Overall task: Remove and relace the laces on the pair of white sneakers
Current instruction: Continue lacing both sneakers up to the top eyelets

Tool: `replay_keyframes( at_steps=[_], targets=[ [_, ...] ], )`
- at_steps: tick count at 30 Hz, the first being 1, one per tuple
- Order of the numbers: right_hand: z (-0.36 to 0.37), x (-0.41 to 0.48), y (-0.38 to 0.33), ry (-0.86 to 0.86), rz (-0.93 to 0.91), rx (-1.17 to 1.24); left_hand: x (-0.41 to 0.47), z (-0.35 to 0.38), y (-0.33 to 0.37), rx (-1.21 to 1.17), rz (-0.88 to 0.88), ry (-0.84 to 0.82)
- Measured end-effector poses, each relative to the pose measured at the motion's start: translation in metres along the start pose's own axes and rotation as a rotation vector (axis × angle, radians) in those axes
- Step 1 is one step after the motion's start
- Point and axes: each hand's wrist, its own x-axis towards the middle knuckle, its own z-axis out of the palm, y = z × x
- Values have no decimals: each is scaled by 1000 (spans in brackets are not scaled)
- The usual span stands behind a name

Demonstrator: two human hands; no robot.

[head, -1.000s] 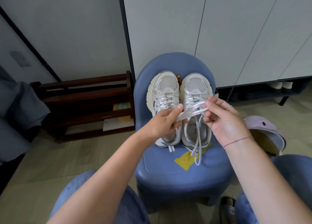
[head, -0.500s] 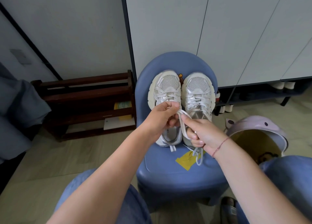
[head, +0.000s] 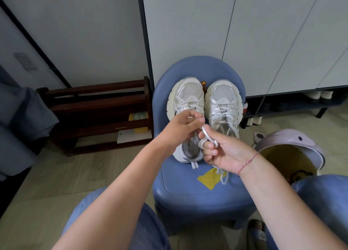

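Pretty early days on this one, I reckon. Going from the left: the left hand [head: 180, 129] has its fingers curled in, thumb and forefinger [head: 197, 120] pinching one end of a flat white shoelace [head: 208, 136] right over the left-hand white mesh sneaker [head: 188, 93]. That shoe has lacing showing across the toe end, though the hand covers the rest, so I can't tell how much is threaded. The lace runs down and right to the right hand [head: 226, 153], which has it looped round its bent fingers [head: 209, 148], with the tails dangling below the palm. The right-hand white mesh sneaker [head: 224, 102] looks laced most of the way up. Which shoe the held lace comes from, I can't say for sure. So my guess: no lace is fully out yet, and all the relacing is left.

Looks-wise, both shoes sit side by side, toes pointing away, on a small rounded blue plastic chair [head: 188, 189]. Chunky cream soles, silvery overlays, mesh toes. The lace looks soft and floppy, with no visible fraying.
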Motion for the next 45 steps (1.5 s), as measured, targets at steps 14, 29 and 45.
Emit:
replay_keyframes(
  at_steps=[14, 29, 45],
  targets=[
    [2, 13, 34, 372, -310, -481, 14, -18, 2, 119, 124, 289],
    [13, 38, 39, 332, -134, 157, 60, -8, -24, 237, -13, 610],
    [-7, 13, 52, 74, -369, -300, 59, -18, -23, 271, -31, 549]
  ],
)
